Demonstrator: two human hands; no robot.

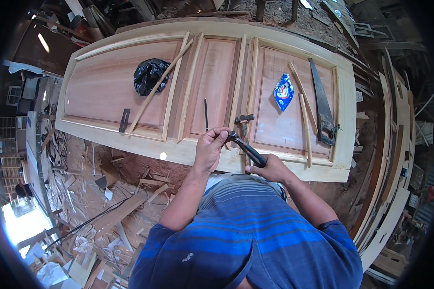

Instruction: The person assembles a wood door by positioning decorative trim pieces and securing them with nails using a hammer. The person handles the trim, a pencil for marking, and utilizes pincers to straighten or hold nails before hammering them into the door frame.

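Over the near edge of a panelled wooden door [323,172], my right hand [273,169] is closed around the dark handles of a pair of pincers [250,151]. The head of the tool points up and left, toward my left hand [210,148]. That hand's thumb and fingertips are pinched together right beside the jaws; whatever they hold is too small to make out. A hammer [245,118] lies just beyond the pincers, its handle partly hidden behind them. Left of it, a dark pencil [206,114] rests on the middle panel.
On the door lie a handsaw [322,98], a blue packet [284,92], a black plastic bag [150,76], a dark flat tool [124,120] and several loose wooden strips [305,130]. Wood scraps [154,183] litter the floor at left. Long boards [386,188] stand along the right.
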